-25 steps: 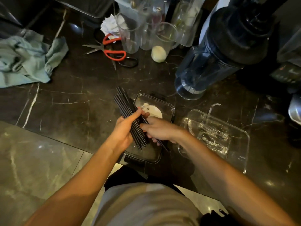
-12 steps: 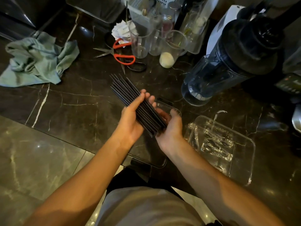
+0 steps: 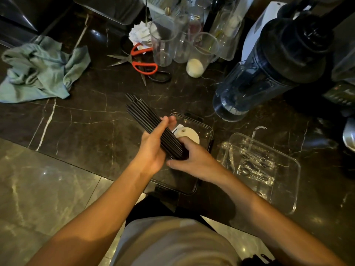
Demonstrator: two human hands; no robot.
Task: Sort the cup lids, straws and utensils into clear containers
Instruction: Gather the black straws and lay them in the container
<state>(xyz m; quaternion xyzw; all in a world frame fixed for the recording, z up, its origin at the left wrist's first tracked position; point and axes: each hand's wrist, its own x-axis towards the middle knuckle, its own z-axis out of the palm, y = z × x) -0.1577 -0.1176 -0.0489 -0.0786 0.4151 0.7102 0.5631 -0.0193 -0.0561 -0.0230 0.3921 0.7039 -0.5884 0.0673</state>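
Straws, black and gathered in one bundle, lie slantwise across both of your hands above the clear container, which serves as landmark here. Your left hand cradles the bundle from the side, its fingers extended along the straws and its thumb pressed to them. Your right hand curls round the near end of the bundle, holding it together. The far ends of the straws fan out beyond the container's far left corner. Inside the container a white cup lid lies flat, partly covered by your hands. To the right of the container stands a second clear tub holding wrapped utensils. Beyond the container lie red-handled scissors and a cluster of glass jars; far to its left sits a crumpled green cloth. A dark blender jug lies beyond it to the right.
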